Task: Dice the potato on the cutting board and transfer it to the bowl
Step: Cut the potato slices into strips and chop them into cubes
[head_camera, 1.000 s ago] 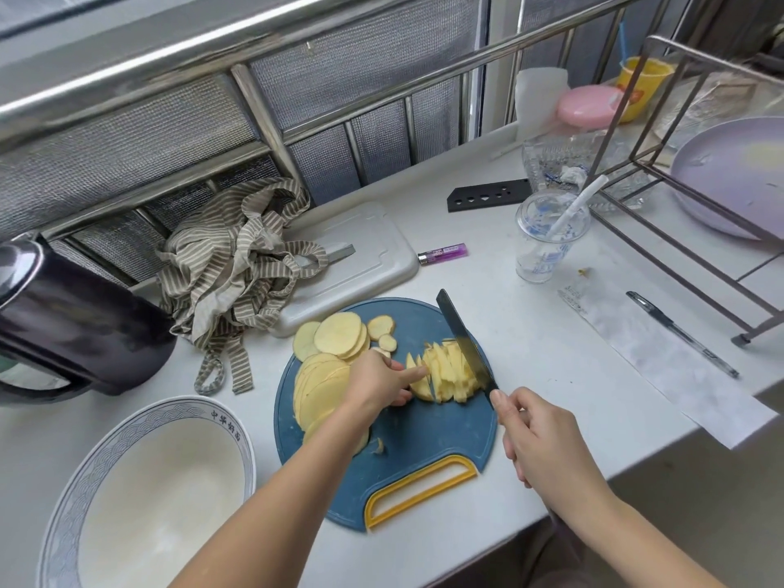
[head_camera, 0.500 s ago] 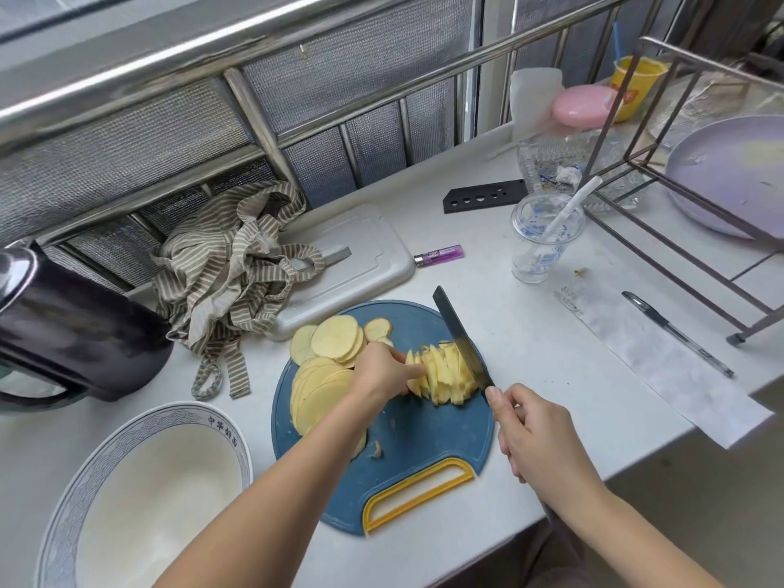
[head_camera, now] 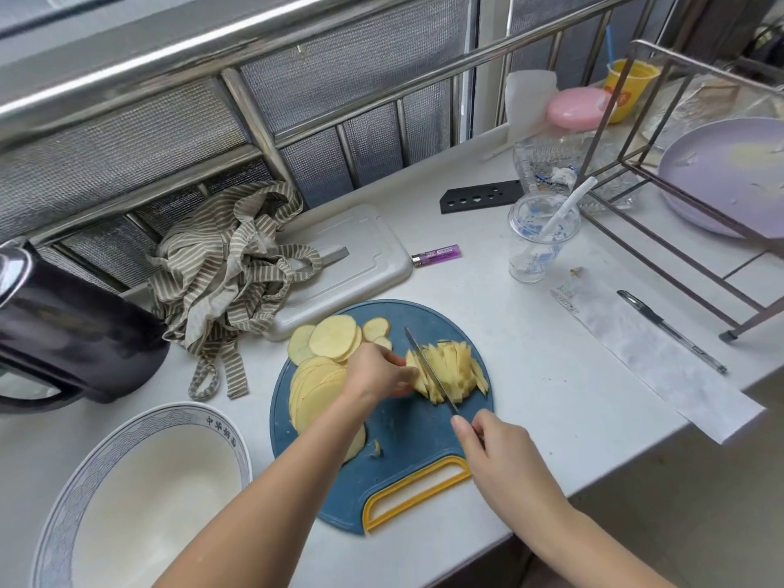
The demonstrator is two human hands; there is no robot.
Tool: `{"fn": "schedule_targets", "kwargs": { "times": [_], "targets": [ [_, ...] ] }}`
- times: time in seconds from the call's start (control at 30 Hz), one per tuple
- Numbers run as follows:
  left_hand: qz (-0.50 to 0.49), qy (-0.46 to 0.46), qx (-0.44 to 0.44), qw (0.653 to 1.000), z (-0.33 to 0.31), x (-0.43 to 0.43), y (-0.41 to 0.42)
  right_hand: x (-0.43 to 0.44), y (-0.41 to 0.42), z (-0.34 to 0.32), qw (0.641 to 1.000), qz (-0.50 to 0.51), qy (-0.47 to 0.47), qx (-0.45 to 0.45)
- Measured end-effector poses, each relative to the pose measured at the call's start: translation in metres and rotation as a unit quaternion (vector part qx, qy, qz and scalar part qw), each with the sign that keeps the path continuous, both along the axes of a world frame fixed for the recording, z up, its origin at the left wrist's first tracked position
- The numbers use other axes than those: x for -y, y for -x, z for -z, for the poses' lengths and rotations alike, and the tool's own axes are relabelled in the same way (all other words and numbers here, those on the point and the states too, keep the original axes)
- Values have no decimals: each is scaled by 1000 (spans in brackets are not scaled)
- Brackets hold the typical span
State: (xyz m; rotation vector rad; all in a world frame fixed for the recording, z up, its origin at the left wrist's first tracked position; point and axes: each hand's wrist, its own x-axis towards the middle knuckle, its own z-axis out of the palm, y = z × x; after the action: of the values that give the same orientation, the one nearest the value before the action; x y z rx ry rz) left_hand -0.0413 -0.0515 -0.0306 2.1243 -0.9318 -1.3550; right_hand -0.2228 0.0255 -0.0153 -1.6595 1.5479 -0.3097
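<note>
A round blue cutting board [head_camera: 407, 439] with a yellow handle lies on the white counter. Round potato slices [head_camera: 326, 367] are piled on its left part. A stack of slices cut into strips [head_camera: 456, 369] lies on its right part. My left hand [head_camera: 377, 373] presses down on the left end of that stack. My right hand [head_camera: 496, 456] grips the knife [head_camera: 428, 369], whose blade stands down in the strips close to my left fingers. A large white bowl [head_camera: 80, 490] with a blue patterned rim sits empty at the near left.
A black kettle [head_camera: 63, 333] stands at the far left, a striped cloth [head_camera: 229, 265] and grey lid [head_camera: 356, 261] behind the board. A purple lighter [head_camera: 437, 255], plastic cup [head_camera: 539, 244], paper strip [head_camera: 649, 354], pen [head_camera: 670, 331] and metal rack [head_camera: 687, 197] lie to the right.
The knife blade has shifted left through the stack, from its right side to near my left fingers. More strips now lie to the right of the blade.
</note>
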Motion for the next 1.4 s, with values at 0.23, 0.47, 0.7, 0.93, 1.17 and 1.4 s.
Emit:
{"fn": "schedule_targets", "kwargs": {
  "times": [0.23, 0.47, 0.7, 0.93, 1.17, 1.4],
  "targets": [
    [14, -1, 3, 1000, 2, 1, -5, -2, -20, 2, 998, -13, 34, -51],
    [22, 16, 7, 1000, 5, 0, -7, -16, -19, 5, 998, 1, 17, -63],
    [23, 29, 17, 999, 9, 1, 0, -23, -26, 12, 999, 31, 12, -30],
    [7, 4, -36, 999, 6, 1, -7, -23, -24, 10, 999, 25, 21, 14],
    [-6, 0, -69, 998, 6, 0, -8, -17, -19, 15, 998, 47, 14, 45],
    [-10, 28, -63, 998, 10, -2, -5, -15, -21, 16, 998, 35, -1, 54]
  ]
}}
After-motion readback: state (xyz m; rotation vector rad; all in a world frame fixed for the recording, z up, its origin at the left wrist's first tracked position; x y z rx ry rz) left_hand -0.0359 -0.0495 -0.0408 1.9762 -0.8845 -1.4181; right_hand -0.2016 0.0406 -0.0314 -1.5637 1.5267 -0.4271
